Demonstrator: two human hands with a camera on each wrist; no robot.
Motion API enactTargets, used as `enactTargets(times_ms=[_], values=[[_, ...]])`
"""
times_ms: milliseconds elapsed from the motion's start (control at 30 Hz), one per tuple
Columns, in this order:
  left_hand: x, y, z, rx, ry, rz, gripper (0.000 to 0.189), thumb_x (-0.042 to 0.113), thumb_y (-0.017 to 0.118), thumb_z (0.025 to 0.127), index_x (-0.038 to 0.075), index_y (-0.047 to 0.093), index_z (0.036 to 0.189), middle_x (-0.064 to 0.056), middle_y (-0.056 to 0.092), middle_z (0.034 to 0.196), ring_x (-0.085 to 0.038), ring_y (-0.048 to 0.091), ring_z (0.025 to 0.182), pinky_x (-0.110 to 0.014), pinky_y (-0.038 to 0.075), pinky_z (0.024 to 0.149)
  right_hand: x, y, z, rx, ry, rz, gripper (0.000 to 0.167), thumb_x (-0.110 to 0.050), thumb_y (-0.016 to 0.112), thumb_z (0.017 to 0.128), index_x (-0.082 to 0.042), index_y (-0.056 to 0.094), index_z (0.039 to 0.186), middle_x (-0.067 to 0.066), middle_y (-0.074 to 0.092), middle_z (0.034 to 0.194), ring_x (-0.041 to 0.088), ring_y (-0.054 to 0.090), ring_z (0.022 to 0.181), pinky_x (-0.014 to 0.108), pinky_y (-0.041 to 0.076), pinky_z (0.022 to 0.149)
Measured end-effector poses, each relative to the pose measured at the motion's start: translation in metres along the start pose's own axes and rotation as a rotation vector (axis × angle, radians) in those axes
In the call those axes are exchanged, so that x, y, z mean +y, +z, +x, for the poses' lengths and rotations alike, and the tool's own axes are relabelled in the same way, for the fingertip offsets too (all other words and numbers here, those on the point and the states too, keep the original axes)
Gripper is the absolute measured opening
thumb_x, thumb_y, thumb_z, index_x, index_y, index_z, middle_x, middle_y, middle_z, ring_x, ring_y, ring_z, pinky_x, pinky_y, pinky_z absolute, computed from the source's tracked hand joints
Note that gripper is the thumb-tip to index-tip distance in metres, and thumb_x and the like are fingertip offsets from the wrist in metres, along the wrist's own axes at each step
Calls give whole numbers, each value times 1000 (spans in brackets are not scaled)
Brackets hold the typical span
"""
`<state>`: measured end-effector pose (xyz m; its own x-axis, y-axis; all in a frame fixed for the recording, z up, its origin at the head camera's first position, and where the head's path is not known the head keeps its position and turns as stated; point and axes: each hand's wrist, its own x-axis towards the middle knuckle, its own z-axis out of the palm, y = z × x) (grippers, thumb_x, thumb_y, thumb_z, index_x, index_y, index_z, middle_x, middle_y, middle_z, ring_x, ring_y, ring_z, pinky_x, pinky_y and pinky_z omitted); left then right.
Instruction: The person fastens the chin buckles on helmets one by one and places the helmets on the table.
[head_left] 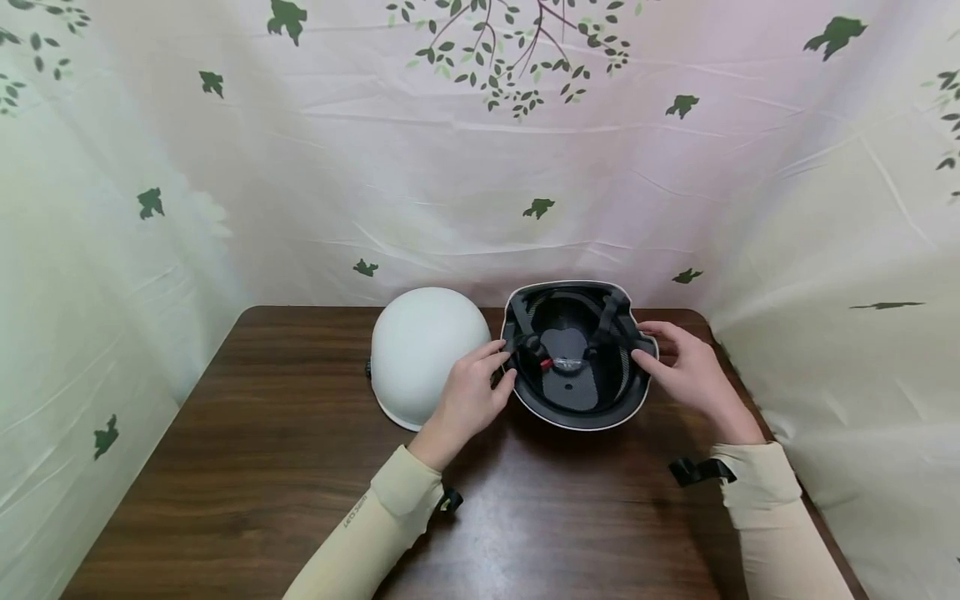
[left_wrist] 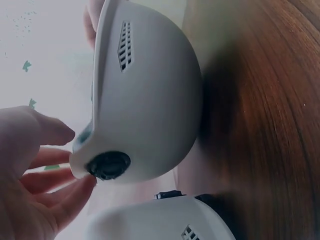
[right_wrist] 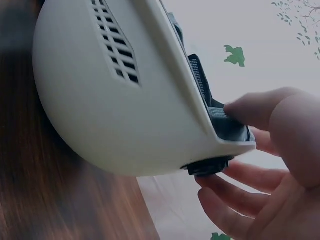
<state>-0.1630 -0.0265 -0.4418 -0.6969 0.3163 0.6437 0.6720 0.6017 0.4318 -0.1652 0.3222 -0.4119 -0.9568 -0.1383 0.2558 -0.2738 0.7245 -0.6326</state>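
A white helmet [head_left: 577,408] lies dome down at the back of the table, its black padded inside, dark straps and a small red piece facing up. On its left side, my left hand [head_left: 474,385] pinches the rim, with the fingers beside a round black knob [left_wrist: 109,165]. My right hand [head_left: 693,371] grips the opposite side, thumb on the black lining and fingers outside near a black fitting [right_wrist: 207,166]. Vent slots [right_wrist: 116,42] run along the shell. Just left of it, a second white helmet [head_left: 427,350] rests dome up, partly behind my left hand.
The dark wooden table [head_left: 300,467] ends close behind both helmets. A pale curtain [head_left: 450,192] printed with leaves and birds hangs along the back and both sides. A black band [head_left: 701,472] sits at my right cuff.
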Motion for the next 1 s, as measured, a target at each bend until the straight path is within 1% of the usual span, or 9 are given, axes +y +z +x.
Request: enactTargets(times_ms=[67,300,367,467,533,600,733,900,1000], values=[[1,0,0,-2,-29,2,25,7,79,91,-9,77,110,-24,72,125,-35,73,114,-42,59,96,-1,-1,0,-6,-5,16,45,-25,70,103,-5,60,142,24,65,135,45,71,110,10,50,74],[3,2,-1,-48,-63,51,32,14,79,89,-10,76,109,-26,70,126,-38,72,113,-44,59,98,-2,-1,0,-9,-17,79,44,-22,68,104,-4,59,143,23,57,142,42,65,121,6,47,82],[3,3,-2,-60,-55,69,33,16,80,87,-10,75,107,-27,70,125,-39,72,111,-44,59,97,-2,1,0,3,-43,112,42,-18,68,104,-3,59,143,23,53,145,33,64,122,5,46,87],[2,5,-4,-80,-36,102,37,19,81,86,-11,74,108,-27,70,125,-39,71,112,-44,58,98,-2,2,0,23,-95,175,41,-9,67,103,0,59,143,24,50,146,9,62,119,5,46,91],[2,7,-5,-100,-31,123,41,21,81,86,-11,74,111,-26,69,127,-38,70,115,-43,57,100,-1,3,0,31,-112,189,42,-8,65,104,0,58,145,23,51,145,-5,58,113,4,45,90],[2,10,-6,-120,-34,136,44,22,82,87,-11,73,115,-26,69,129,-37,69,119,-42,56,102,1,3,0,41,-119,172,43,-8,62,105,-1,56,147,22,53,142,-11,55,107,5,44,85],[0,15,-8,-161,-58,159,47,26,81,88,-9,73,119,-24,67,134,-36,68,121,-42,56,102,4,3,1,57,-121,128,43,-13,54,110,-5,53,152,18,57,139,-8,52,106,11,39,83],[2,17,-10,-244,-105,160,51,29,78,92,-8,71,126,-25,63,141,-37,66,126,-42,55,104,0,2,1,79,-138,178,45,-13,50,111,-6,49,156,22,54,150,-10,50,116,6,38,91],[3,19,-11,-302,-124,154,55,31,78,93,-8,68,131,-26,60,145,-37,64,129,-43,55,105,0,1,1,106,-140,194,45,-14,51,111,-7,50,155,21,56,150,-10,53,114,7,40,91]])
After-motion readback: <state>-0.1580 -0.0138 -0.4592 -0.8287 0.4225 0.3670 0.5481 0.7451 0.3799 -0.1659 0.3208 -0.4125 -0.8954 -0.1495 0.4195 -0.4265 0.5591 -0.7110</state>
